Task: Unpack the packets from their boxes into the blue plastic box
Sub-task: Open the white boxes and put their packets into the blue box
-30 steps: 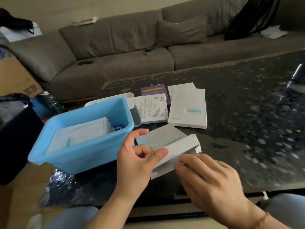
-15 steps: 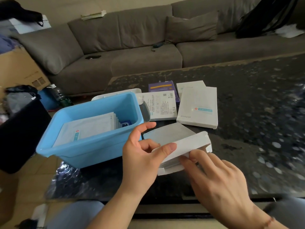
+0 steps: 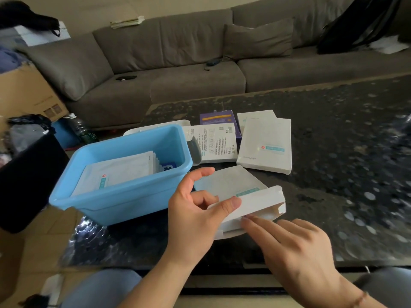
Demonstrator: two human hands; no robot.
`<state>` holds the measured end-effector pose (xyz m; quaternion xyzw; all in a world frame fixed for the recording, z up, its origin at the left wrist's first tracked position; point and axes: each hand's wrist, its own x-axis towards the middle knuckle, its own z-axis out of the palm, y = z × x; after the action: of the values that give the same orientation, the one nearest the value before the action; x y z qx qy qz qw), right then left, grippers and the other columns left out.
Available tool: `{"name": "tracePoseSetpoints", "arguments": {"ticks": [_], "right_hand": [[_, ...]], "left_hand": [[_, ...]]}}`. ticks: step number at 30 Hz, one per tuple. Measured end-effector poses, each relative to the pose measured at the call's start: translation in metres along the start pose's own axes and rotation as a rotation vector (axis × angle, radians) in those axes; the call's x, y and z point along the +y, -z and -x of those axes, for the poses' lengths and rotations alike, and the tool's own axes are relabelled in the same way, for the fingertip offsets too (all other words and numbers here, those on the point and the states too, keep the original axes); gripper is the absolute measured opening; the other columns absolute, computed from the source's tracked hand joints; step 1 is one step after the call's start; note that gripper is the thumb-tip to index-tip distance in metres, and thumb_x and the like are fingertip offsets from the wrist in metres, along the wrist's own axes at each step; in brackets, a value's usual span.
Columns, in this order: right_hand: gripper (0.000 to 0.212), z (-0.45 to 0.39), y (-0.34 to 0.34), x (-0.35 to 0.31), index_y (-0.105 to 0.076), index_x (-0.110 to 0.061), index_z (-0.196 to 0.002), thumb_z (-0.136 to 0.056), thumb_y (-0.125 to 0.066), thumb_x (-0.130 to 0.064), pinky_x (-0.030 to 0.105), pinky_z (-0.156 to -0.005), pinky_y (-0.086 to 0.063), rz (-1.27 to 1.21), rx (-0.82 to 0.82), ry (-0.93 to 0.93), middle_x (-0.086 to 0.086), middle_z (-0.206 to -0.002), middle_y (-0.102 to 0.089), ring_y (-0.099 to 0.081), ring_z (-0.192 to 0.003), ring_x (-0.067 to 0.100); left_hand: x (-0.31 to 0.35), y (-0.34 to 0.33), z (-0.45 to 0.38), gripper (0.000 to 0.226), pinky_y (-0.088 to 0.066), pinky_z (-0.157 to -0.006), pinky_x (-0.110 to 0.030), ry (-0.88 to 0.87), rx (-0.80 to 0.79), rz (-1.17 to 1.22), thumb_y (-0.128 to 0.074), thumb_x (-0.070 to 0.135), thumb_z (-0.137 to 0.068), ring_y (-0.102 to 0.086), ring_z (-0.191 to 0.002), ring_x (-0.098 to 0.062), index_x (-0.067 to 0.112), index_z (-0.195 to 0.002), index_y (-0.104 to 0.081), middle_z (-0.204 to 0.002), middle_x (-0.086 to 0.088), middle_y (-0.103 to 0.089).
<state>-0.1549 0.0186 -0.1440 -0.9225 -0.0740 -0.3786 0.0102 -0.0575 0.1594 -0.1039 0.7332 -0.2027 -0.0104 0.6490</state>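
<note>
My left hand [image 3: 195,210] grips a flat white box [image 3: 231,185] above the table's front edge, thumb on its opened end flap [image 3: 260,201]. My right hand [image 3: 295,247] has its fingers straight, fingertips touching the box's open end just under the flap. The blue plastic box [image 3: 124,196] stands to the left at the table's corner, with several white packets [image 3: 120,172] lying in it. Behind lie three more boxes: a white one [image 3: 264,145], a printed white one [image 3: 218,143] and a purple one [image 3: 219,117].
The dark speckled table [image 3: 344,174] stretches off to the right. A white lid [image 3: 155,127] lies behind the blue box. A black bin [image 3: 24,181] stands on the floor at the left, a grey sofa [image 3: 200,63] beyond the table.
The view has shifted slightly. My right hand's fingers have drawn back a little from under the flap to its edge. My left hand keeps its grip on the box.
</note>
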Motion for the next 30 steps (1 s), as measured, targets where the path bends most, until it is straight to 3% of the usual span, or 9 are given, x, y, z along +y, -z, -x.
{"name": "tracePoseSetpoints", "arguments": {"ticks": [3,6,13,17,20,23,25,27,30], "right_hand": [[0.025,0.004,-0.001,0.003,-0.077,-0.014,-0.086,-0.086,-0.053,-0.005,0.029,-0.037,-0.037,0.014,0.017,0.025,-0.003,-0.080,-0.073,-0.049,-0.046,0.022],[0.027,0.003,0.007,0.006,-0.076,-0.015,-0.082,-0.086,-0.052,-0.004,0.030,-0.037,-0.037,0.031,0.019,0.074,-0.003,-0.078,-0.071,-0.048,-0.047,0.023],[0.035,0.020,0.056,0.006,-0.067,-0.019,-0.074,-0.095,-0.042,-0.007,0.020,-0.037,-0.040,0.116,-0.108,0.203,-0.009,-0.082,-0.073,-0.046,-0.043,0.015],[0.018,0.028,0.074,0.008,-0.050,-0.022,-0.087,-0.098,-0.036,-0.016,0.019,-0.048,-0.051,0.085,-0.130,0.176,-0.016,-0.091,-0.074,-0.050,-0.079,0.015],[0.019,0.028,0.083,0.007,-0.050,-0.025,-0.086,-0.098,-0.036,-0.020,0.024,-0.059,-0.052,0.077,-0.029,0.169,-0.018,-0.081,-0.072,-0.049,-0.085,0.016],[0.036,0.014,0.092,0.008,-0.067,-0.022,-0.076,-0.096,-0.039,-0.014,0.028,-0.077,-0.045,-0.046,0.072,0.041,-0.014,-0.079,-0.069,-0.055,-0.084,0.019],[0.028,-0.009,0.101,0.015,-0.071,-0.020,-0.071,-0.086,-0.054,-0.003,0.032,-0.071,-0.048,-0.115,0.105,-0.053,-0.011,-0.077,-0.067,-0.058,-0.079,0.021],[0.023,-0.048,0.111,0.023,-0.072,-0.026,-0.074,-0.082,-0.069,-0.005,0.030,-0.060,-0.050,-0.234,-0.014,-0.201,-0.014,-0.072,-0.066,-0.061,-0.070,0.013],[0.018,-0.112,0.118,0.038,-0.070,-0.030,-0.071,-0.080,-0.077,-0.016,0.011,-0.060,-0.046,-0.561,-0.311,-0.443,-0.018,-0.070,-0.070,-0.062,-0.062,-0.005]], "left_hand": [[-0.004,0.000,-0.001,0.058,-0.058,-0.079,-0.029,0.011,-0.016,0.015,-0.087,0.027,-0.065,-0.058,-0.056,-0.020,0.032,-0.115,-0.058,-0.055,-0.008,-0.062],[-0.004,0.001,0.000,0.059,-0.057,-0.082,-0.034,0.017,-0.043,0.020,-0.087,0.031,-0.064,-0.059,-0.058,-0.028,0.034,-0.115,-0.059,-0.056,-0.012,-0.062],[-0.005,0.002,0.003,0.056,-0.055,-0.078,-0.019,0.009,-0.141,0.009,-0.083,0.032,-0.065,-0.069,-0.067,-0.011,0.032,-0.115,-0.057,-0.061,-0.008,-0.069],[-0.011,-0.004,0.011,0.052,-0.046,-0.081,-0.008,0.038,-0.264,-0.072,-0.085,0.018,-0.073,-0.070,-0.078,-0.004,0.031,-0.115,-0.057,-0.068,-0.001,-0.073],[-0.015,-0.005,0.018,0.046,-0.041,-0.082,-0.001,0.076,-0.411,-0.212,-0.083,0.027,-0.076,-0.068,-0.091,0.003,0.036,-0.114,-0.059,-0.079,0.011,-0.074],[-0.011,0.000,0.019,0.038,-0.042,-0.088,-0.011,0.031,-0.477,-0.300,-0.072,0.049,-0.081,-0.063,-0.103,0.006,0.038,-0.115,-0.059,-0.093,0.021,-0.073],[-0.001,0.005,0.018,0.052,-0.048,-0.095,-0.025,-0.045,-0.404,-0.202,-0.054,0.074,-0.080,-0.061,-0.111,0.002,0.034,-0.113,-0.064,-0.105,0.021,-0.071],[0.019,0.009,0.018,0.065,-0.051,-0.095,-0.029,-0.062,-0.376,0.042,-0.042,0.081,-0.081,-0.064,-0.112,-0.008,0.029,-0.107,-0.070,-0.110,0.013,-0.072],[0.057,0.011,0.012,0.064,-0.054,-0.085,-0.020,0.116,-0.497,0.241,-0.057,0.082,-0.071,-0.068,-0.102,-0.023,0.025,-0.096,-0.074,-0.097,0.017,-0.075]]}}
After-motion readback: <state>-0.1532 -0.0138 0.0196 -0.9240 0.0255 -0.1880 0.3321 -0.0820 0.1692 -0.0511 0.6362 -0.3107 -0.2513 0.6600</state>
